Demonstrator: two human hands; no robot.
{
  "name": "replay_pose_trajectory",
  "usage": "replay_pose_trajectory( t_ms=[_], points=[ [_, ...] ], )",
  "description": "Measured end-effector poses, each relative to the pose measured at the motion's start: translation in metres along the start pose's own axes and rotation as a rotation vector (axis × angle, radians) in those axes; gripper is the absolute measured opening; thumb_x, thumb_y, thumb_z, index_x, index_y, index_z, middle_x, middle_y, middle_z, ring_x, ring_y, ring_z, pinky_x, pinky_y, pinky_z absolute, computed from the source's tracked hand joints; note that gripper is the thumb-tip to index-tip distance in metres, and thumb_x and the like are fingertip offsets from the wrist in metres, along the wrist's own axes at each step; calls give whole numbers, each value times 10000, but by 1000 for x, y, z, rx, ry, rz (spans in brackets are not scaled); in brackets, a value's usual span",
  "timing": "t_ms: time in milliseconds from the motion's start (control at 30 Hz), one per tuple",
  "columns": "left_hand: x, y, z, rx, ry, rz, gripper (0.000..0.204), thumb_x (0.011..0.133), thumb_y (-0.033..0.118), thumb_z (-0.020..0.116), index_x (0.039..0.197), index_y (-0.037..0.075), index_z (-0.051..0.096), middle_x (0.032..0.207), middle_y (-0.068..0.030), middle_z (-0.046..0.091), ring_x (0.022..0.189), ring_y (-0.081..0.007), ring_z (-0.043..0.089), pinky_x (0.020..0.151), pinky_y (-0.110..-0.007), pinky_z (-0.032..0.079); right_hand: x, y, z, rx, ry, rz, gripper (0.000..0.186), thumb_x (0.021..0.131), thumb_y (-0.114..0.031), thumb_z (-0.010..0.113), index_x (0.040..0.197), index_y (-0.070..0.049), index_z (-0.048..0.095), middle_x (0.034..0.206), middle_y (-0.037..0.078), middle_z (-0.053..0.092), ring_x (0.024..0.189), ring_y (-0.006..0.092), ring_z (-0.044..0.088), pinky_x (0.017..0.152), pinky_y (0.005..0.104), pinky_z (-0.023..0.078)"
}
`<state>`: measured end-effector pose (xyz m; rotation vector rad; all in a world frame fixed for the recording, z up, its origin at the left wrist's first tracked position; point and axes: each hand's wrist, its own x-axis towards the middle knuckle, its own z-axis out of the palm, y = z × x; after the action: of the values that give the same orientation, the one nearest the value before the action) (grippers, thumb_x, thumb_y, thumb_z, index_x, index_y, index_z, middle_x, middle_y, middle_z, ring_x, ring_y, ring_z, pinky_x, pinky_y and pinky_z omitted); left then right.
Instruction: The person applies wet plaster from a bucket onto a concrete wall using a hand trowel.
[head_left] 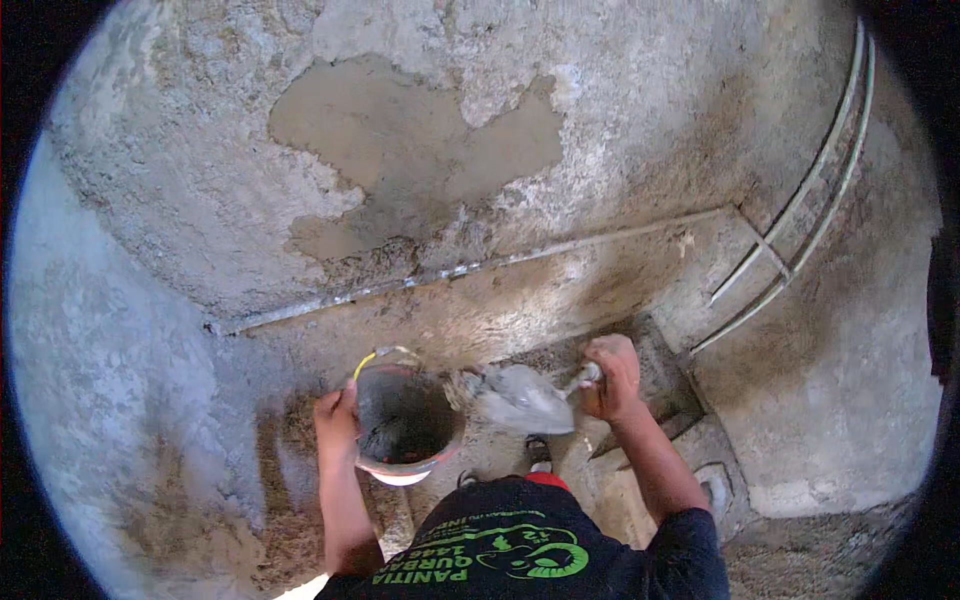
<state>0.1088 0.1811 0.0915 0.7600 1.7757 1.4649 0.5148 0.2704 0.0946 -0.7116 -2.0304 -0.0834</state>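
My left hand (pixel 338 420) is closed on the yellow-and-wire handle (pixel 365 364) of a bucket, at its left rim. The bucket (pixel 450 452) has a reddish rim, and dark wet mortar (pixel 395 435) lines its inside. In my right hand (pixel 614 378) is the handle of a trowel, fingers wrapped round it. The trowel blade (pixel 540 405) points left toward the bucket, blurred by motion. A lump of grey mortar (pixel 480 392) seems to lie on it, close to the bucket's right rim. Ahead, a darker patch of smooth, damp plaster (pixel 400 140) covers part of the rough wall.
A thin pipe (pixel 560 247) runs along the wall's lower part. Two more pipes (pixel 840 130) climb the right side and join it by a short crosspiece. A recessed dark basin-like hollow (pixel 665 375) lies beyond my right hand. A rough grey wall (pixel 110 350) stands at left.
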Motion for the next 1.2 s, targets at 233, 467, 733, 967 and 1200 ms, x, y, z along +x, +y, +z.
replay_pose_trajectory(
  t_ms=[233,467,733,967,1200],
  points=[
    [-5,-20,11,16,187,-64,476,933,373,666,600,124,434,510,31,365,377,-95,334,353,-273,247,41,85,-3,167,393,-190,398,910,-175,568,1281,-53,492,1014,201,623,873,374,620,819,509,499],
    [-18,-30,32,-146,302,-113,473,967,381,618,614,132,426,499,26,364,331,-109,330,334,-295,217,49,163,56,760,710,-237,392,937,-266,618,1262,-61,542,1000,176,642,859,362,634,770,490,525],
    [-50,-51,27,-165,529,-147,451,962,366,631,617,140,449,488,37,375,346,-94,341,335,-278,229,-137,112,119,290,-184,826,320,895,-220,544,1090,31,577,1017,291,608,928,490,583,797,557,455],
    [-47,-71,45,49,443,-8,413,949,317,650,617,121,498,514,31,424,415,-124,368,439,-302,308,-349,176,146,90,-1185,446,451,924,-360,570,1093,58,603,954,318,646,908,506,626,808,535,506],
    [-66,-50,62,80,553,-118,415,951,294,648,610,128,481,536,54,381,444,-100,348,455,-306,263,-146,188,73,361,-64,897,317,978,-247,565,1183,-7,547,812,77,590,681,243,577,637,379,482]
  ],
)
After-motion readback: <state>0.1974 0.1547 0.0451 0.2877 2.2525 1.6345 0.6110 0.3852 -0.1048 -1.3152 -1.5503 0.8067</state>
